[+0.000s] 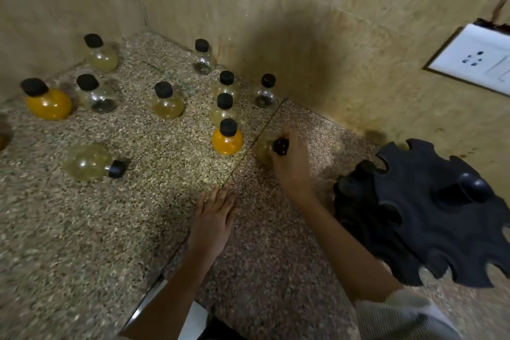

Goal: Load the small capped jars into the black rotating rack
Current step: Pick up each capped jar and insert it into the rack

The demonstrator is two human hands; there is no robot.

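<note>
Several small round jars with black caps stand scattered on the speckled stone counter (82, 229). An orange-filled jar (226, 138) stands near the middle, and another orange jar (48, 102) is at the far left. One pale jar (91, 163) lies on its side. My right hand (289, 163) grips a pale jar (264, 151) around its black cap, just right of the middle orange jar. My left hand (214, 218) rests flat on the counter, fingers straight. The black rotating rack (430, 215) with notched edges stands at the right, its visible slots holding nothing.
Tan walls meet in a corner behind the jars. A white wall socket (474, 61) is at the upper right. The counter's front edge runs along the bottom left, with a seam between two slabs near my left hand.
</note>
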